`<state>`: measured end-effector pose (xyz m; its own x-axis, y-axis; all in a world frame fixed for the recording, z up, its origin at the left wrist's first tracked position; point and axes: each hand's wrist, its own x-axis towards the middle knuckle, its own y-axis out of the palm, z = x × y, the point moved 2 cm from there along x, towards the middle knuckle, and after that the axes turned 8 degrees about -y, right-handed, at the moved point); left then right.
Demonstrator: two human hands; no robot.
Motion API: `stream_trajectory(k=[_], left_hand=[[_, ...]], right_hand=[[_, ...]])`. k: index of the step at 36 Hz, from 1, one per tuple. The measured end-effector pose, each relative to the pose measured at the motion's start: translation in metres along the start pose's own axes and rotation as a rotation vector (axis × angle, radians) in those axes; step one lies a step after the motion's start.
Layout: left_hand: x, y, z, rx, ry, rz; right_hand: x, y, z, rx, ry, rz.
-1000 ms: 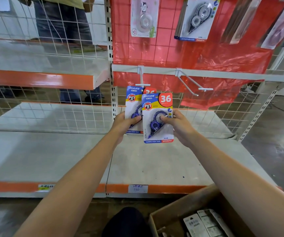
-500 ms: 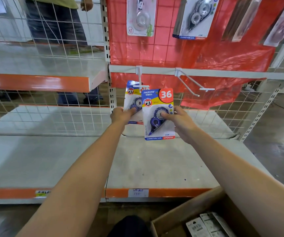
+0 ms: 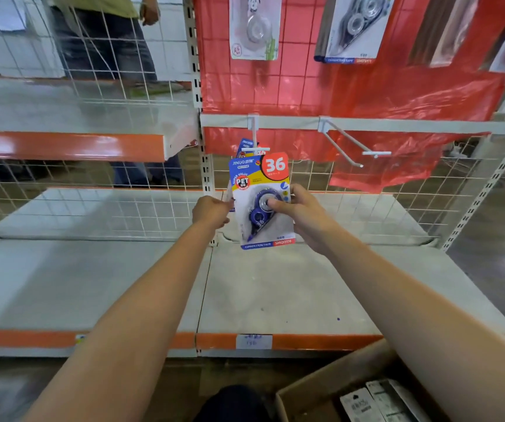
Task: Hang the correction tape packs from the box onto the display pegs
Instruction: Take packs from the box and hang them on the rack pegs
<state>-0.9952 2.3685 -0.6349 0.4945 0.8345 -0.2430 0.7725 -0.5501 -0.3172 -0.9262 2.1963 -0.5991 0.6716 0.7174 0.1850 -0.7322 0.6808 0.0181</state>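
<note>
Two hands up at the rack: right hand (image 3: 301, 211) pinches the front correction tape pack (image 3: 260, 202), thumb on the blister, fingers curled behind the card, top edge just under the left peg (image 3: 255, 138). Left hand (image 3: 211, 211) has curled fingers at the pack's left edge, reaching a second pack (image 3: 246, 146) on that peg, grip hidden. Right peg (image 3: 348, 147) hangs bare; the box (image 3: 321, 391) sits near right.

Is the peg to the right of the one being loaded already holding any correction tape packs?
No. The right peg is bare, while the right hand holds a pack below the left peg.
</note>
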Motion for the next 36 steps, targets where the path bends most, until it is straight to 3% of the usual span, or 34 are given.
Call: stream_trajectory(k=[7,15,23,31,36], left_hand=[[-0.014,-0.016,0.011,-0.197,0.052,0.146],[-0.030,-0.009,0.007,-0.157,0.206,0.292],[-0.035,0.004,0.002,-0.050,0.365,0.222],[-0.012,0.016,-0.004,0.145,0.357,0.019],[0.005,0.025,-0.015,0.358,0.387,-0.097]], right_hand=[[0.015,0.012,-0.007,0.017,0.002,-0.025],[0.020,0.017,-0.015,0.041,-0.006,-0.058],[0.034,0.015,-0.020,-0.050,0.030,-0.098],[0.046,0.005,-0.019,-0.559,-0.002,-0.094],[0.040,-0.003,-0.027,-0.834,-0.074,-0.003]])
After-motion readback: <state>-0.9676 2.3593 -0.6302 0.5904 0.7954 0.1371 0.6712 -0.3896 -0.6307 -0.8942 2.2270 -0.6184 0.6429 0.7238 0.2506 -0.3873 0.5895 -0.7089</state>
